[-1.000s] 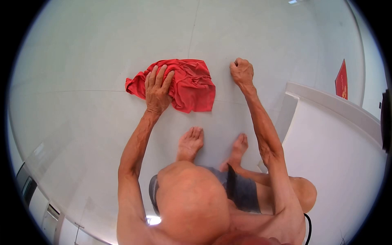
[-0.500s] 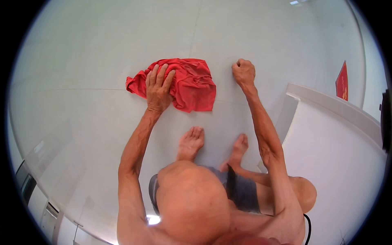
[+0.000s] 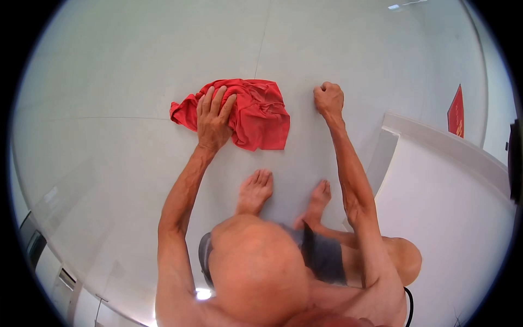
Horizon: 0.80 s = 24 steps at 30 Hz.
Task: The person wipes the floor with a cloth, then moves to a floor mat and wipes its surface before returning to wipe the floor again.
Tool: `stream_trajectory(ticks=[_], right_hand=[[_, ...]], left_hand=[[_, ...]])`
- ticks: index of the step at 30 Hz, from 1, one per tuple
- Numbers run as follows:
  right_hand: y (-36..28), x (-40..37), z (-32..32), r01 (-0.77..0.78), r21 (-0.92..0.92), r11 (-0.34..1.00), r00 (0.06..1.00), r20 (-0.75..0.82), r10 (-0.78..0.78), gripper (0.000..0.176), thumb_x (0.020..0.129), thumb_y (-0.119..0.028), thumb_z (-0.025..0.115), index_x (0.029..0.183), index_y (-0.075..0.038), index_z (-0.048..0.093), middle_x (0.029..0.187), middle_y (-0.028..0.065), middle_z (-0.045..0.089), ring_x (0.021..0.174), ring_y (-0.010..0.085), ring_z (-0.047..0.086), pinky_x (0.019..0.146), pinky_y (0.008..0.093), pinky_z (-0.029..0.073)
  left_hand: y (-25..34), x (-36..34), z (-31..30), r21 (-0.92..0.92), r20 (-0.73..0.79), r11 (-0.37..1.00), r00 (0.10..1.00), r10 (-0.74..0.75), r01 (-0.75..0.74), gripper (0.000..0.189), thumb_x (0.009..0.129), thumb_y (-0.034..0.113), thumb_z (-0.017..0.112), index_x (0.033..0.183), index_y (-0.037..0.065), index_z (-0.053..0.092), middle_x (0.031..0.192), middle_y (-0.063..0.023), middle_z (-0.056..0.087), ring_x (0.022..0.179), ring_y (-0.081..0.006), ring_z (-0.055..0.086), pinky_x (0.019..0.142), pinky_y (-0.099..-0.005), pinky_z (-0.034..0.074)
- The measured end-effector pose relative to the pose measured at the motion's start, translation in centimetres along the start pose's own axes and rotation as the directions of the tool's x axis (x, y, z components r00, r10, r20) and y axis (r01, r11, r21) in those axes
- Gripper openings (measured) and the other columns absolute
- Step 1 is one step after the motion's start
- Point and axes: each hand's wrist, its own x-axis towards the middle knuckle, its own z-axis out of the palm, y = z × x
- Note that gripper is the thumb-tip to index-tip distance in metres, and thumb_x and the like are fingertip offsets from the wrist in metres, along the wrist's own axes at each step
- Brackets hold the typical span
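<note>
A crumpled red cloth (image 3: 264, 117) lies on the pale tiled floor (image 3: 136, 65) in front of my bare feet. My left hand (image 3: 214, 120) rests flat on the left part of the cloth, its fingers spread and pointing away from me. To the right of the cloth, and apart from it, my right hand (image 3: 329, 100) is closed in a fist against the floor. No object shows in that fist.
A white wall or panel with a grey top edge (image 3: 447, 143) stands at the right. Beyond it is a red item (image 3: 456, 111) with yellow marks. My feet (image 3: 255, 191) are below the cloth. Dark-framed fittings show at the lower left.
The view has shifted very slightly. Both hands and the cloth keep their places relative to each other.
</note>
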Motion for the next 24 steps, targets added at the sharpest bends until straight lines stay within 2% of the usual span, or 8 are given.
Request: stream_trajectory(ticks=[2,5,8,11,14,17,23,24], right_hand=[[0.2,-0.6,-0.3,0.01,-0.054,0.998,1.0,-0.013,-0.011,0.027,0.085,-0.02,0.062,0.073,0.004,0.065,0.072,0.023,0.068,0.066,0.0378,0.065,0.068,0.0475,0.053],[-0.5,-0.5,0.9,0.106,-0.07,0.992,0.988,-0.107,-0.113,0.027,0.085,-0.019,0.061,0.074,0.004,0.066,0.072,0.0229,0.068,0.065,0.0379,0.065,0.068,0.0492,0.053],[-0.3,-1.1,-0.8,0.048,-0.053,0.997,0.999,-0.01,-0.048,0.025,0.086,-0.018,0.06,0.073,0.004,0.066,0.076,0.0236,0.069,0.068,0.0398,0.065,0.068,0.0505,0.053],[-0.3,-1.1,-0.3,0.018,0.003,1.0,1.0,-0.014,-0.018,0.025,0.085,-0.018,0.061,0.073,0.004,0.065,0.076,0.024,0.068,0.068,0.0395,0.065,0.069,0.0513,0.053],[-0.6,-0.6,1.2,0.124,-0.04,0.991,0.986,-0.106,-0.128,0.026,0.084,-0.018,0.062,0.072,0.004,0.064,0.074,0.0249,0.067,0.068,0.0401,0.065,0.069,0.0518,0.053],[0.1,-0.4,0.5,-0.063,0.094,0.994,0.997,0.044,0.059,0.025,0.084,-0.018,0.063,0.072,0.005,0.063,0.075,0.0259,0.068,0.069,0.0415,0.066,0.069,0.0518,0.053],[-1.8,-1.0,0.2,0.048,-0.008,0.999,0.998,-0.033,-0.048,0.024,0.083,-0.017,0.063,0.072,0.005,0.064,0.076,0.0262,0.068,0.07,0.042,0.066,0.07,0.0518,0.053],[-1.3,-0.5,0.4,0.018,0.024,1.0,1.0,-0.012,-0.018,0.024,0.083,-0.017,0.062,0.072,0.005,0.064,0.076,0.0262,0.068,0.07,0.042,0.066,0.07,0.0518,0.053]], left_hand=[[0.1,-0.4,0.2,-0.003,0.005,1.0,1.0,0.003,-0.003,0.077,0.074,-0.001,0.079,0.148,0.017,0.066,0.163,-0.0102,0.055,0.154,-0.0391,0.046,0.126,-0.0569,0.036],[-0.1,-0.3,0.3,0.002,-0.001,1.0,1.0,0.003,-0.003,0.078,0.074,-0.001,0.08,0.148,0.017,0.066,0.163,-0.0104,0.055,0.155,-0.0393,0.045,0.126,-0.0569,0.036],[0.0,-0.2,0.0,0.003,0.011,1.0,1.0,0.0,0.0,0.078,0.073,0.0,0.081,0.148,0.017,0.066,0.164,-0.0106,0.054,0.155,-0.0393,0.045,0.126,-0.0569,0.036],[0.2,-0.3,0.1,0.006,0.025,1.0,1.0,-0.008,0.008,0.078,0.073,0.0,0.081,0.148,0.017,0.066,0.164,-0.0108,0.055,0.155,-0.0392,0.045,0.126,-0.0568,0.036],[0.2,-0.6,0.0,0.015,0.035,1.0,0.999,-0.011,0.011,0.076,0.074,-0.001,0.08,0.147,0.017,0.067,0.163,-0.0109,0.055,0.154,-0.0394,0.046,0.126,-0.0571,0.036],[0.0,-0.2,0.1,0.039,0.013,0.999,1.0,-0.005,0.005,0.074,0.075,-0.002,0.078,0.146,0.016,0.068,0.163,-0.0111,0.056,0.154,-0.0395,0.046,0.125,-0.0576,0.037],[0.1,-0.5,-0.3,0.0,0.012,1.0,1.0,-0.002,0.002,0.074,0.075,-0.002,0.077,0.146,0.016,0.068,0.162,-0.0114,0.056,0.153,-0.0393,0.047,0.125,-0.0577,0.037],[0.0,-0.4,-0.2,0.016,0.016,1.0,1.0,0.001,-0.001,0.074,0.075,-0.002,0.077,0.146,0.016,0.068,0.162,-0.0114,0.056,0.153,-0.0394,0.046,0.125,-0.0576,0.037]])
